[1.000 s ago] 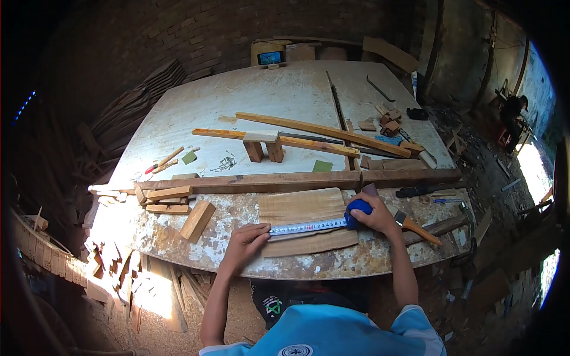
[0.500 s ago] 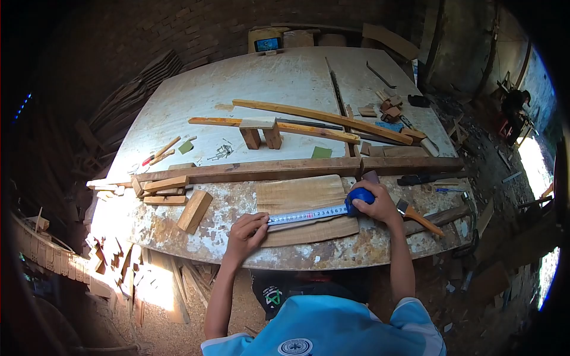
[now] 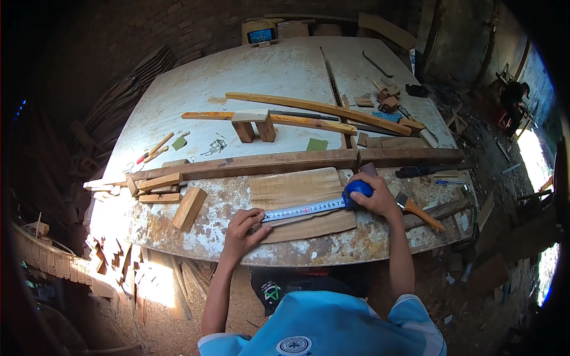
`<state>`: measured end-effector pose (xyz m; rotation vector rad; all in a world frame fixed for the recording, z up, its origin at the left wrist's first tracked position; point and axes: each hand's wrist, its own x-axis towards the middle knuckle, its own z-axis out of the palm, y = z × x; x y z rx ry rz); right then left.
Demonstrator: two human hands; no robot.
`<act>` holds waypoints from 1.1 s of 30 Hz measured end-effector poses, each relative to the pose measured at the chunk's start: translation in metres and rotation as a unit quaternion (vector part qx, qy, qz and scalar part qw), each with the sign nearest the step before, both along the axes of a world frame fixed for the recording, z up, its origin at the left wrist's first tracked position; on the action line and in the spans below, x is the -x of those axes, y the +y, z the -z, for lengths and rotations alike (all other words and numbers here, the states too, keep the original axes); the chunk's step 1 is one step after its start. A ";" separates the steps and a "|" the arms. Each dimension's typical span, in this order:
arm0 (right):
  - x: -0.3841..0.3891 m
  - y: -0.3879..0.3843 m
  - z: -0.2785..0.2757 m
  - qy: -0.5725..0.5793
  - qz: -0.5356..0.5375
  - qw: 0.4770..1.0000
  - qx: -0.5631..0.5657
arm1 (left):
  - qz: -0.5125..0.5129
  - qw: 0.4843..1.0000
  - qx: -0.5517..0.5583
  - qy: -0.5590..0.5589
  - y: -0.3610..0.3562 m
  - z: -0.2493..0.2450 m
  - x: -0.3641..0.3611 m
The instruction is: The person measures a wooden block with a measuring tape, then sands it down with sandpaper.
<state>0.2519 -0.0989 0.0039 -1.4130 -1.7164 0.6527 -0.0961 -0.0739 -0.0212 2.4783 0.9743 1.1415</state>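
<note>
A tape measure (image 3: 358, 193) with a blue case is in my right hand (image 3: 380, 199), whose fingers are wrapped around it. Its pale, numbered blade (image 3: 303, 210) is drawn out leftward across a light-brown wooden board (image 3: 295, 181). At the blade's far left end, my left hand (image 3: 241, 235) has its fingertips on the tip, with the thumb lower along the board's left edge. Part of the board is hidden under the blade. Just right of my right hand lies a brush (image 3: 420, 215) with an orange handle.
Beyond the board, a long wooden beam (image 3: 273, 162) crosses the worktable (image 3: 178, 89). Wood blocks (image 3: 190, 209) lie at left, with nails (image 3: 214, 146) and yellowish strips (image 3: 309, 109) farther back. A hammer (image 3: 474, 207) rests at the right edge. Another person (image 3: 512, 102) is far right.
The whole view has shifted slightly. The tape blade slants a little more across the board, and my left thumb sits farther from the fingertips. Both hands stay on the tape measure.
</note>
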 end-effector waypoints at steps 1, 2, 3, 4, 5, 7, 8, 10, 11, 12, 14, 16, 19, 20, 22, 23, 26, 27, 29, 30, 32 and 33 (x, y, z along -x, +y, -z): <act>-0.001 0.000 0.000 0.009 -0.005 1.000 0.013 | 0.000 1.000 0.001 0.000 0.000 0.001 0.000; -0.002 0.000 0.000 0.018 -0.011 0.999 0.026 | -0.002 1.000 -0.003 0.001 0.000 0.002 0.000; -0.002 -0.001 0.000 0.027 -0.017 0.999 0.039 | -0.004 1.000 -0.007 0.002 0.001 0.003 0.000; -0.003 -0.001 0.001 0.024 -0.016 0.999 0.035 | -0.007 1.000 -0.011 0.002 0.001 0.004 0.000; -0.003 0.000 0.003 0.021 -0.015 0.999 0.031 | -0.008 1.000 -0.013 0.002 0.001 0.004 0.001; -0.003 -0.001 0.004 0.018 -0.015 0.999 0.027 | -0.010 1.000 -0.016 0.003 0.001 0.004 0.000; -0.004 -0.001 0.003 0.019 -0.016 0.999 0.027 | -0.011 1.000 -0.018 0.002 0.000 0.004 0.000; -0.003 -0.001 0.002 0.024 -0.020 0.999 0.029 | -0.012 1.000 -0.021 0.002 0.000 0.003 0.000; -0.002 -0.001 -0.001 0.029 -0.022 0.999 0.032 | -0.014 1.000 -0.025 0.005 0.000 0.002 0.000; -0.001 -0.002 -0.002 0.034 -0.025 0.999 0.034 | -0.015 0.999 -0.029 0.008 0.000 0.002 -0.001; -0.002 -0.001 -0.001 0.037 -0.027 0.998 0.031 | -0.016 0.999 -0.033 0.012 -0.001 0.001 -0.001; -0.002 -0.001 -0.001 0.038 -0.029 0.998 0.030 | -0.018 0.999 -0.032 0.013 -0.001 0.001 -0.001; -0.002 -0.002 -0.002 0.040 -0.033 0.998 0.030 | -0.018 0.999 -0.029 0.014 -0.001 0.002 -0.001; -0.002 -0.001 -0.002 0.043 -0.034 0.998 0.030 | -0.018 0.999 -0.030 0.015 -0.001 0.002 -0.001; -0.002 -0.001 -0.001 0.047 -0.034 0.998 0.030 | -0.017 0.999 -0.030 0.017 0.000 0.002 0.000; -0.001 -0.002 -0.002 0.049 -0.031 0.998 0.031 | -0.019 0.999 -0.030 0.017 0.000 0.002 0.000; -0.001 -0.002 -0.001 0.067 -0.040 0.996 0.033 | -0.022 0.999 -0.028 0.016 0.000 0.005 0.000; -0.002 -0.002 0.000 0.074 -0.045 0.996 0.034 | -0.023 0.999 -0.029 0.015 0.000 0.006 0.000; -0.002 -0.003 0.000 0.071 -0.042 0.996 0.025 | -0.021 0.999 -0.034 0.014 0.001 0.006 -0.001; -0.002 -0.003 -0.001 0.069 -0.042 0.997 0.020 | -0.020 0.999 -0.033 0.015 0.001 0.005 -0.001; -0.001 -0.003 -0.002 0.075 -0.045 0.996 0.026 | -0.021 0.999 -0.032 0.017 0.001 0.005 -0.001; -0.002 -0.003 -0.001 0.079 -0.049 0.995 0.026 | -0.019 0.999 -0.030 0.016 0.001 0.005 -0.001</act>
